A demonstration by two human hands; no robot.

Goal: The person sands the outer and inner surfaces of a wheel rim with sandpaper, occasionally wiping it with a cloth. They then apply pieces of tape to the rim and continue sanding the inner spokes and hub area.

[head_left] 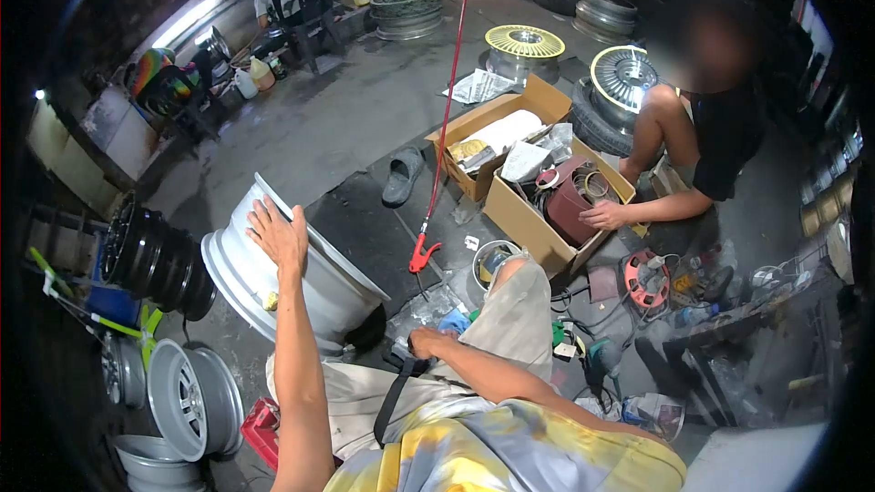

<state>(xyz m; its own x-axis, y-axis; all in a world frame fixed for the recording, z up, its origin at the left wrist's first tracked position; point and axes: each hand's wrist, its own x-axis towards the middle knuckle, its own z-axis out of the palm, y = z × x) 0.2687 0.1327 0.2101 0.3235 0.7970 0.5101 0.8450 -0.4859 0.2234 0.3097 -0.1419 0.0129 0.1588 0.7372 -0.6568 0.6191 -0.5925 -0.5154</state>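
Note:
A large pale grey wheel rim (319,282) stands tilted on the floor in front of me. My left hand (276,232) lies on its upper outer surface with the fingers spread, and a small yellowish piece (271,301) sits lower on the rim. By my knee, my right hand (428,343) is closed; what it holds, if anything, I cannot make out. A black strap (398,398) runs down from near that hand. Just beyond it lies a blue cloth (454,321). A red air blow gun (424,255) hangs from a red hose.
Another person's hand (602,214) rests at a cardboard box (533,219) holding brown sanding sheets and rolls. A second box (538,100) stands behind. Silver rims (187,401) lie at lower left, beside black rims (159,255). A red cable reel (645,278) sits right; a grey slipper (402,178) lies ahead.

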